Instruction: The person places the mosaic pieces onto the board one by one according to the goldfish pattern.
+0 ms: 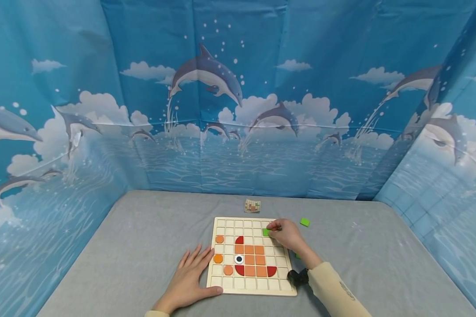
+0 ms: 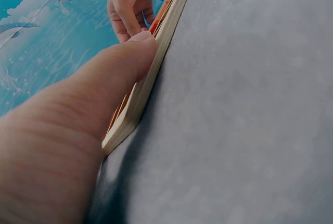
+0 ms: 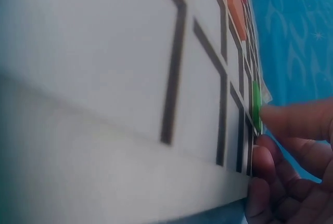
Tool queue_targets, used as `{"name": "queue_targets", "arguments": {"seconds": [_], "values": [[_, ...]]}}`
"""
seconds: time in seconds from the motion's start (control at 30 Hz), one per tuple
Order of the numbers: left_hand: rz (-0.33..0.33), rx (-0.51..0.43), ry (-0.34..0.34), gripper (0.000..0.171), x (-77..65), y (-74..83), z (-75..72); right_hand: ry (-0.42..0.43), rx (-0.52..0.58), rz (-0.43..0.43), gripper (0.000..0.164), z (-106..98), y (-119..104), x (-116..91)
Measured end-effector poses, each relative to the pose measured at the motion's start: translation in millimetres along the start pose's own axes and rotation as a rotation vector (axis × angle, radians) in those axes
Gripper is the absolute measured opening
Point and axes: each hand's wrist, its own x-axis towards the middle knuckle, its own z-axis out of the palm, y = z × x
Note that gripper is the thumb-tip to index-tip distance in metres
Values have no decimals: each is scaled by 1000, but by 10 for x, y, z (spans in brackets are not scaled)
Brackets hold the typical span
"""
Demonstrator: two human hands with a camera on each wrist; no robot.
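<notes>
A wooden grid board (image 1: 241,284) lies on the grey cloth, with orange squares, red quarter-rounds, orange discs and a white eye disc in its cells. At its upper right, my right hand (image 1: 287,235) pinches a green square tile (image 1: 266,232) with the fingertips, right at a cell. The right wrist view shows one fingertip against the green tile's edge (image 3: 256,101), while lower fingers sit by the board's rim. My left hand (image 1: 188,275) lies spread along the board's left side. Its thumb (image 2: 140,52) rests on the near rim.
One loose green tile (image 1: 305,222) lies right of the board; another green piece (image 1: 298,256) is partly hidden behind the right forearm. A small patterned card (image 1: 252,206) lies beyond the board. A dolphin-print curtain (image 1: 238,158) encloses the table's back and sides.
</notes>
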Motion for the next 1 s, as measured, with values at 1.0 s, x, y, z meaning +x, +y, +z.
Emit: {"name": "queue_targets", "arguments": {"seconds": [1.0], "values": [[1,0,-5,102,-6,1,7,-51,-350,-95,35,-526,192,-583]]}}
